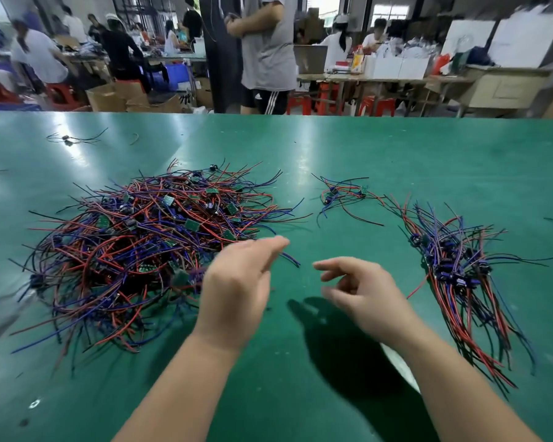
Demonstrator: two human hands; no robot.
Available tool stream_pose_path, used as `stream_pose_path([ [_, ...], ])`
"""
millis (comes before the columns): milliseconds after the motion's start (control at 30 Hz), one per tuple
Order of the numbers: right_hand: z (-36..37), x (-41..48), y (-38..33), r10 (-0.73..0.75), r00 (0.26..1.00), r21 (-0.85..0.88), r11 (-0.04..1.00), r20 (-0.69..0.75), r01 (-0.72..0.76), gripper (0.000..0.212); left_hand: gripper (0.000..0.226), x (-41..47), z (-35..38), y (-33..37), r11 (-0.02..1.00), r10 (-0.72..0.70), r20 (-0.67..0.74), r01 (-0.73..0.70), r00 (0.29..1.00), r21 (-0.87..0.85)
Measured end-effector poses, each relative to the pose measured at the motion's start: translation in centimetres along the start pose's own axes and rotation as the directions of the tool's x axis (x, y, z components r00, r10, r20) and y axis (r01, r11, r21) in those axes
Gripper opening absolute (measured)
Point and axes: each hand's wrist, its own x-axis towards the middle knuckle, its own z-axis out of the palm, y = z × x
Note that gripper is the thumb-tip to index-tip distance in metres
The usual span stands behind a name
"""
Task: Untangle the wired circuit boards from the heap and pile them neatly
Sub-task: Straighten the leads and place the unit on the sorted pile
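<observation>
Our left hand (237, 291) hovered at the edge of the heap (134, 244), our right hand (367, 295) between heap and pile (460, 282) on the desk (300, 148). Both were empty, with fingers (268, 245) loosely open. We judged the next move needed a careful pinch there.

Factory assembly floor: green worktable (396, 148), seated workers (39, 52), cardboard boxes (115, 97).

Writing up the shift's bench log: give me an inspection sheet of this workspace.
Surface: green table, scuffed, with glare at left.
Job's things: tangled heap at left; aligned pile at right; small cluster behind, between them.
Clutter: stray wired piece at far left.
Hands: left hand at the heap's edge, right hand above bare table; both relaxed, holding nothing.
Cables: red, blue and black leads, all on the table.
Surroundings: standing person, seated workers, red stools, cardboard boxes.
</observation>
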Motion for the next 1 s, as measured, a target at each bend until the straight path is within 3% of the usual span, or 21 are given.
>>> stream_pose_path([
  [100,1.2,-0.5,-1.3,-0.07,0.964,0.284,0.959,0.258,-0.006,0.046,0.03,-1.0,1.6,3.0,0.975,0.185,0.083,-0.172,0.979,-0.14],
  [133,1.5,-0.6,-1.2,-0.067,0.953,0.235,0.972,0.296,-0.005,0.044,0.033,-1.1,2.0,3.7,0.966,0.167,0.159,-0.129,0.973,-0.226],
  [200,1.5,-0.9,-0.7,0.093,0.934,0.046,0.992,0.345,-0.116,0.035,0.043,-1.2,2.5,5.2,0.923,0.074,0.39,0.085,0.918,-0.375],
  [233,1.3,-1.1,-0.4,0.159,0.932,0.053,0.981,0.327,-0.186,0.026,0.043,-1.1,2.5,5.6,0.904,0.09,0.408,0.098,0.909,-0.417],
  [267,1.1,-1.3,-0.3,0.179,0.941,0.131,0.966,0.286,-0.223,0.02,0.041,-1.2,2.5,5.6,0.912,0.158,0.332,-0.009,0.93,-0.41],
  [333,1.2,-0.9,-0.9,0.122,0.967,0.322,0.927,0.223,-0.191,0.035,0.042,-1.9,2.8,4.8,0.919,0.243,0.176,-0.168,0.954,-0.357],
  [367,1.2,-0.6,-1.0,0.078,0.984,0.486,0.861,0.162,-0.148,0.03,0.041,-1.8,2.8,4.3,0.935,0.18,0.156,-0.12,0.971,-0.334],
  [433,0.8,0.2,-0.7,0.095,0.994,0.77,0.63,0.055,-0.103,0.01,0.042,-1.5,2.8,3.4,0.964,-0.042,0.178,0.087,0.983,-0.251],
  [467,0.4,0.4,-0.6,0.12,0.992,0.842,0.531,0.037,-0.096,0.016,0.043,-1.6,2.8,3.0,0.948,-0.194,0.23,0.242,0.954,-0.206],
  [500,0.0,0.6,-0.5,0.146,0.989,0.878,0.467,0.034,-0.1,0.02,0.044,-1.3,2.7,2.8,0.886,-0.349,0.298,0.416,0.888,-0.202],
  [533,-0.5,0.8,-0.2,0.166,0.986,0.901,0.423,0.031,-0.1,0.02,0.045,-0.9,2.6,2.7,0.76,-0.492,0.382,0.6,0.783,-0.251],
  [567,-0.8,0.8,-0.1,0.171,0.985,0.915,0.39,0.035,-0.1,0.02,0.044,-0.6,2.7,2.4,0.57,-0.591,0.485,0.759,0.645,-0.314],
  [600,-1.0,0.8,-0.2,0.174,0.984,0.931,0.35,0.041,-0.1,0.021,0.045,-0.4,2.6,2.3,0.38,-0.618,0.592,0.856,0.517,-0.352],
  [633,-1.1,0.9,-0.6,0.171,0.984,0.944,0.314,0.05,-0.102,0.022,0.046,-0.2,2.5,2.3,0.236,-0.588,0.682,0.899,0.434,-0.368],
  [667,-1.1,0.9,-0.7,0.166,0.985,0.953,0.284,0.054,-0.101,0.023,0.045,-0.1,2.4,2.4,0.138,-0.538,0.745,0.913,0.395,-0.384],
  [800,-0.7,0.7,-0.9,0.1,0.99,0.967,0.224,0.102,-0.122,0.024,0.032,-0.2,2.4,2.7,-0.091,-0.421,0.81,0.87,0.408,-0.485],
  [900,-0.6,0.6,-0.8,0.073,0.989,0.961,0.238,0.128,-0.142,0.024,0.039,-0.2,2.2,2.6,-0.103,-0.353,0.834,0.868,0.424,-0.485],
  [1000,-0.6,0.6,-0.6,0.097,0.987,0.954,0.261,0.127,-0.149,0.022,0.044,-0.3,2.2,2.5,-0.045,-0.331,0.822,0.862,0.464,-0.504],
])
